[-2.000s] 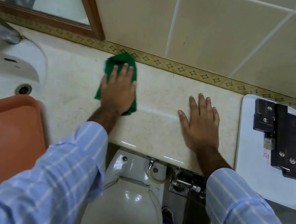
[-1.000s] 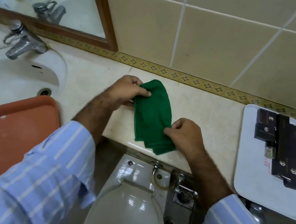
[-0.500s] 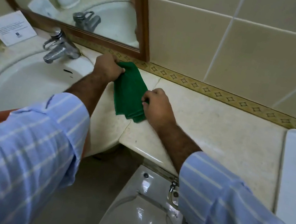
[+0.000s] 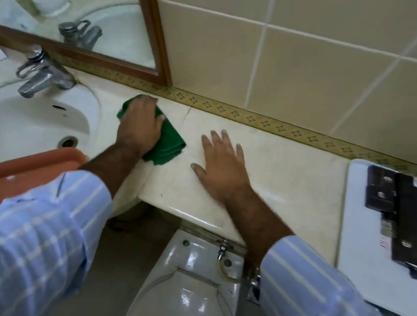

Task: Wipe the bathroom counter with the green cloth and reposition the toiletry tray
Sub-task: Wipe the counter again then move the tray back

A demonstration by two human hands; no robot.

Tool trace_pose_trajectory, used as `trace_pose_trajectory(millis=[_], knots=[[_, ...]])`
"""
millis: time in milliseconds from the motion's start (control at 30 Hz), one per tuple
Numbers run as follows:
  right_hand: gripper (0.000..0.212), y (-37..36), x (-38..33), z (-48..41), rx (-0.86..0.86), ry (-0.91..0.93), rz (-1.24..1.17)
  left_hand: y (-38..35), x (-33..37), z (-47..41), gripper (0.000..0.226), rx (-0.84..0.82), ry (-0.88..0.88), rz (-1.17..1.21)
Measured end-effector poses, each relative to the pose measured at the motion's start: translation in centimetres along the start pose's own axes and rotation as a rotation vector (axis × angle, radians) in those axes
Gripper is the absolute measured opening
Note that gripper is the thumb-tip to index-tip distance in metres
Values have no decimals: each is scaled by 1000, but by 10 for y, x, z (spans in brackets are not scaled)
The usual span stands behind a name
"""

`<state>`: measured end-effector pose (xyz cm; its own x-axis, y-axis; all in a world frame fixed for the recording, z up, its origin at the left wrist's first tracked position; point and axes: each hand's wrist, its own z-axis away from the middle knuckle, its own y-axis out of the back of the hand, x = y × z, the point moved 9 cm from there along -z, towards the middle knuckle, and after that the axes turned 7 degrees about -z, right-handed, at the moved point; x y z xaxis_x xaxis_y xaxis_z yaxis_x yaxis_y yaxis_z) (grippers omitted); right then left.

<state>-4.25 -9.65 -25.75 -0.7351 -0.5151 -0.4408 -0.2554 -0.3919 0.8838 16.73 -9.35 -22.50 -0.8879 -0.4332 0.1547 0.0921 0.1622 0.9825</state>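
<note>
The folded green cloth [image 4: 170, 142] lies on the cream marble counter [image 4: 290, 170], just right of the sink and close to the back wall. My left hand [image 4: 140, 125] presses flat on top of the cloth and hides much of it. A little to the right, my right hand [image 4: 221, 165] rests palm down on the bare counter with fingers spread, holding nothing. The white toiletry tray [image 4: 361, 236] sits at the counter's right end, carrying dark brown boxes [image 4: 405, 219].
A white sink [image 4: 16, 122] with a chrome tap [image 4: 41, 75] fills the left. An orange tray [image 4: 7, 178] lies across the sink's near edge. A wood-framed mirror [image 4: 151, 26] hangs above. The toilet [image 4: 189, 291] stands below the counter's front edge.
Both hands were holding and folding the cloth. Now the left hand presses it flat on the counter beside the sink, and the right hand has let go and lies flat on the counter.
</note>
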Motion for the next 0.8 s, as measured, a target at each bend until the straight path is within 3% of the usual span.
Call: trace_pose_trajectory(millis=[167,467,533,667,800], knots=[[87,41,91,74,86,-279,-39,-28,130,42,68,-238,-331,114],[88,98,208,234,270,-618,143,-40,353,105,94,-334,-718,45],[83,103,226,275,280,-734,198,-47,391,119,98,-351,-769,19],[52,95,255,335,238,-902,188,-64,440,126,90,-375,-757,6],[64,65,279,365,167,-1029,-94,-82,460,118,76,-392,-628,27]])
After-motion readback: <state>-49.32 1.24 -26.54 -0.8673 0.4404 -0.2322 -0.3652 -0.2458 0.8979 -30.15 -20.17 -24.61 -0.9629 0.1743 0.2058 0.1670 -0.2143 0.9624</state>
